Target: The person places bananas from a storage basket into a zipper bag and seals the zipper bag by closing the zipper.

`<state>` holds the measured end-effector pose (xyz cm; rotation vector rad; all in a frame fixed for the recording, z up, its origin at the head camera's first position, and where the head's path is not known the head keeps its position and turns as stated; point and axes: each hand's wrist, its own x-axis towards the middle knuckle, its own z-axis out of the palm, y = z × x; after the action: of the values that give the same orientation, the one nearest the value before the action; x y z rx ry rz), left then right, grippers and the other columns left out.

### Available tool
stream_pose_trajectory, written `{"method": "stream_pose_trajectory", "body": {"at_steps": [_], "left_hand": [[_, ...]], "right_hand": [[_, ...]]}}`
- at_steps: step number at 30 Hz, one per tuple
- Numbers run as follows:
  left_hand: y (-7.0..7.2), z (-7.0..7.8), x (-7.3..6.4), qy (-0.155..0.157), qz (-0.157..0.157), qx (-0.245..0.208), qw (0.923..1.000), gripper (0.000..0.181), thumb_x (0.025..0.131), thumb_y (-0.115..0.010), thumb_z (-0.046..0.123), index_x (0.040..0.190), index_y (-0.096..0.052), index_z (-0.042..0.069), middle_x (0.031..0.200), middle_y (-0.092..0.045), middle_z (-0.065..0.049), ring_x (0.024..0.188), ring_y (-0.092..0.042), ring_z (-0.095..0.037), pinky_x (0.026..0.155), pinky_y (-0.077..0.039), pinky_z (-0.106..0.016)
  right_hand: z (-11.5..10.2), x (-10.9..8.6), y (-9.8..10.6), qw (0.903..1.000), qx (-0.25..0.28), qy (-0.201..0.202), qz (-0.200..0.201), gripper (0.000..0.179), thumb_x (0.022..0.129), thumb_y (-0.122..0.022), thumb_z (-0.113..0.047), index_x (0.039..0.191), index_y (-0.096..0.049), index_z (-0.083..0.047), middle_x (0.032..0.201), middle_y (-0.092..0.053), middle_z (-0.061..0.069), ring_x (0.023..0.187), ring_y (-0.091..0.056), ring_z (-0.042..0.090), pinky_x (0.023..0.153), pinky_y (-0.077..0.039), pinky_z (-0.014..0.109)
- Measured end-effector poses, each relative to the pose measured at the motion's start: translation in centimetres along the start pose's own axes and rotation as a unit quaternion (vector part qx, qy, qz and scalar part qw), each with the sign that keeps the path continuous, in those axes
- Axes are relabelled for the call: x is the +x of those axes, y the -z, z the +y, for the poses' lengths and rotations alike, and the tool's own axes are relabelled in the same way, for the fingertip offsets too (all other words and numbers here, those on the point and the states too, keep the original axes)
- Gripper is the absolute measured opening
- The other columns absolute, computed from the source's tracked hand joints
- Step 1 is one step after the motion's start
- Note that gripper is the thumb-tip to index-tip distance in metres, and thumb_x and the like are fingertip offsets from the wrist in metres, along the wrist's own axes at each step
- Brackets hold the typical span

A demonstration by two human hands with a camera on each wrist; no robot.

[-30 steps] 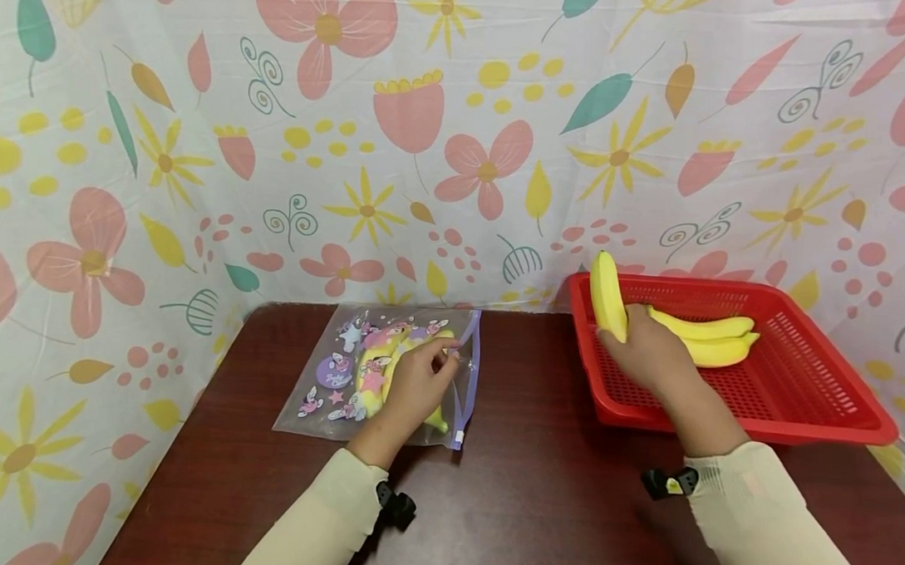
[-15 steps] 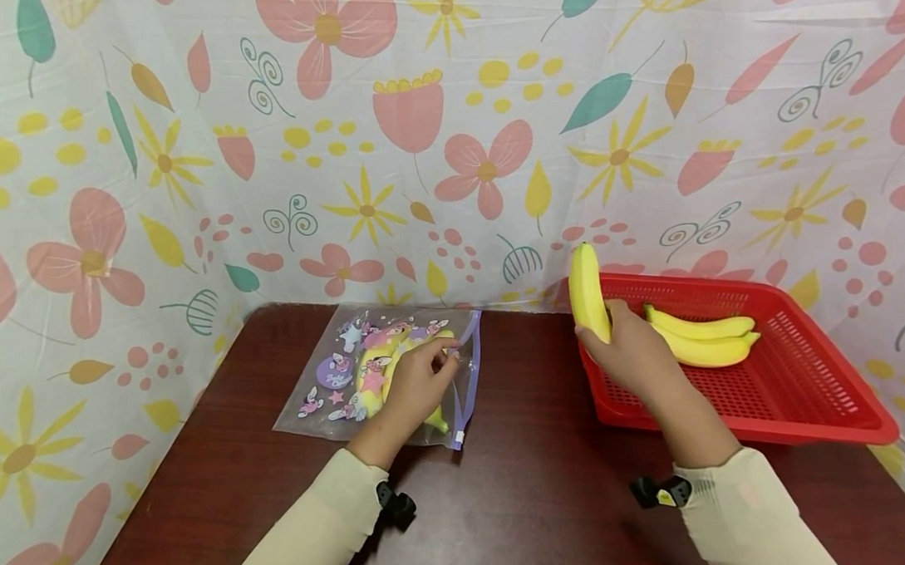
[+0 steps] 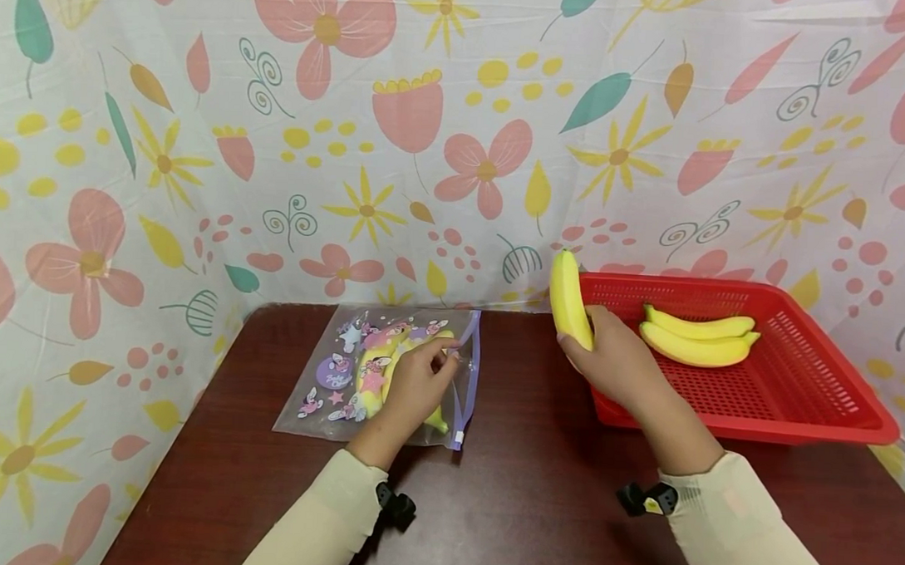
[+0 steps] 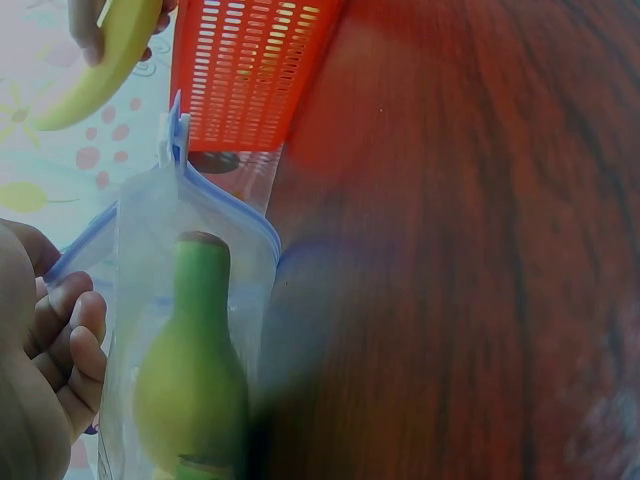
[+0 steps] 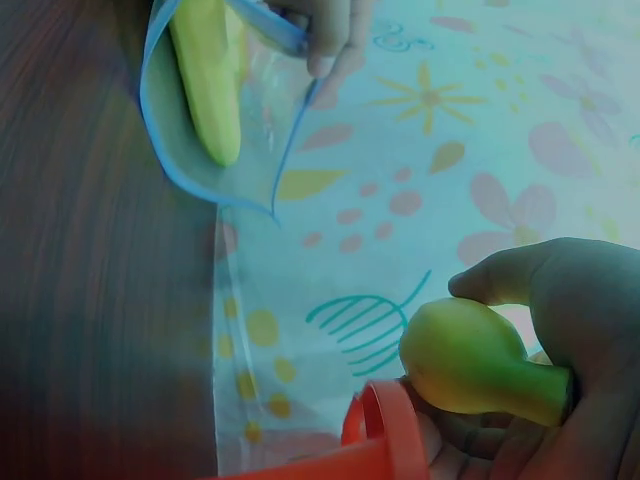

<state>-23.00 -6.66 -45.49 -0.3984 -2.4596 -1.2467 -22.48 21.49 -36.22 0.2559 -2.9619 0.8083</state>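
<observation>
My left hand (image 3: 417, 383) pinches the upper edge of a clear zip bag (image 3: 335, 372) with cartoon prints and a purple zip strip. Bananas lie inside the bag; the green stem of one banana (image 4: 203, 275) points toward the bag's mouth, which gapes in both wrist views. My right hand (image 3: 620, 359) grips another yellow banana (image 3: 569, 299) by its lower part, tip up, in the air at the left side of a red basket (image 3: 859, 431). Part of that banana is hidden behind the fingers.
Two bananas (image 3: 695, 349) lie together in the red basket on the right of the dark wooden table (image 3: 520, 501). A floral cloth (image 3: 457, 150) hangs behind the table and along its left side.
My right hand has carried the banana leftward, from over the basket to just past its left rim. My left hand and the bag stay in place.
</observation>
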Motion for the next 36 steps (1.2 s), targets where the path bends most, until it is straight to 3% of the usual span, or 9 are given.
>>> {"method": "stream_pose_trajectory", "body": {"at_steps": [21, 36], "left_hand": [[-0.1, -0.1, 0.0, 0.003, -0.003, 0.002, 1.0000, 0.023, 0.096, -0.063, 0.018, 0.115, -0.075, 0.011, 0.069, -0.061, 0.003, 0.059, -0.049, -0.005, 0.057, -0.042, -0.022], [-0.3, -0.2, 0.0, 0.012, -0.002, 0.001, 0.9999, 0.023, 0.096, -0.062, 0.018, 0.114, -0.075, 0.013, 0.070, -0.060, 0.005, 0.058, -0.048, -0.005, 0.057, -0.041, -0.022]], "right_hand": [[-2.4, -0.2, -3.2, 0.9986, 0.031, -0.021, -0.038, 0.066, 0.096, -0.064, -0.040, 0.145, -0.041, -0.003, 0.107, -0.062, 0.014, 0.089, -0.060, 0.026, 0.075, -0.053, 0.034], [-3.3, -0.5, -6.0, 0.9970, 0.014, -0.029, -0.070, 0.071, 0.094, -0.064, -0.042, 0.147, -0.040, -0.001, 0.099, -0.063, 0.012, 0.077, -0.059, 0.021, 0.063, -0.049, 0.030]]}}
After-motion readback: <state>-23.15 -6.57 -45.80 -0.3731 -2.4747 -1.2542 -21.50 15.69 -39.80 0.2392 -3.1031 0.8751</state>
